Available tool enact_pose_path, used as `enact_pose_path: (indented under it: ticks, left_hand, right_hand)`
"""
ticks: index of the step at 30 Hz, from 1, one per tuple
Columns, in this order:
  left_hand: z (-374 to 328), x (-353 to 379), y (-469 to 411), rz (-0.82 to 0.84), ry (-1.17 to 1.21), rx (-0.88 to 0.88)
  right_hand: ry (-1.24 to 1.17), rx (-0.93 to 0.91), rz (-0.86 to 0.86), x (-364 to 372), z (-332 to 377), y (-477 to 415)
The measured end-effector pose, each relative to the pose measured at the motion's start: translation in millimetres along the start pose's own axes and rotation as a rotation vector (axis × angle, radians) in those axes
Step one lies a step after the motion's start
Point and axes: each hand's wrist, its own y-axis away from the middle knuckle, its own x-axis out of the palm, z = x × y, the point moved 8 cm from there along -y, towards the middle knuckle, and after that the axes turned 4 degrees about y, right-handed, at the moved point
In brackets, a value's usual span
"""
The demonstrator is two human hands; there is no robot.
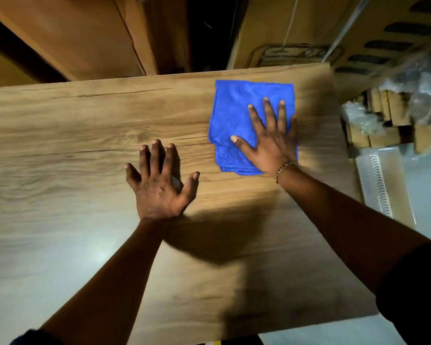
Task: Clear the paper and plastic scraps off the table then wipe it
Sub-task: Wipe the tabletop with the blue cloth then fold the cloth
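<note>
Head view looks down on a wide, light brown wooden table (pixel 60 145). A folded, bright blue, soft cloth (pixel 234 105) lies flat on the far right part of the table, near the far edge. The right hand (pixel 271 140) lies on top of the cloth and presses it down, with its fingers straight and spread wide. It does not pinch the cloth or curl round it. I think the hand is flat like this so the whole cloth rubs the wood when it slides, so wiping looks like the step in hand.

The left hand (pixel 159 188) rests on the bare wood just left of the cloth and does not touch it. Its fingers are straight and spread wide too, and it holds nothing. I think it is there to lean on.

Both arms reach far forward and are nearly straight. A thin gold chain bracelet (pixel 285 168) sits on the right wrist. Brown cardboard boxes (pixel 296 26) stand behind the table. Crinkly clear plastic wrap (pixel 421 83) lies off the table to the right.
</note>
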Motion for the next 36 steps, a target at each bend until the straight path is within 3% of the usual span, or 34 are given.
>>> enact_pose_path:
  ticks: [7,13,20,27,36]
  left_hand:
    - [-0.2,3.1,2.7,0.006,-0.007,0.042]
    - [-0.3,4.6,2.4,0.053,-0.039,0.073]
    - [-15.9,14.0,3.0,0.022,-0.042,-0.041]
    - [-17.2,13.9,1.4,0.006,-0.057,-0.056]
    - [-17.4,10.0,2.2,-0.011,-0.009,-0.099]
  right_hand:
    - [0.018,0.074,-0.063,16.6,-17.6,136.5]
    - [0.027,0.135,-0.02,32.6,-37.9,258.9]
    - [-0.013,0.17,-0.007,51.4,-47.8,365.2]
    - [0.013,0.153,-0.01,48.8,-56.1,335.0]
    - [0.051,0.073,-0.018,21.5,-84.3,159.3]
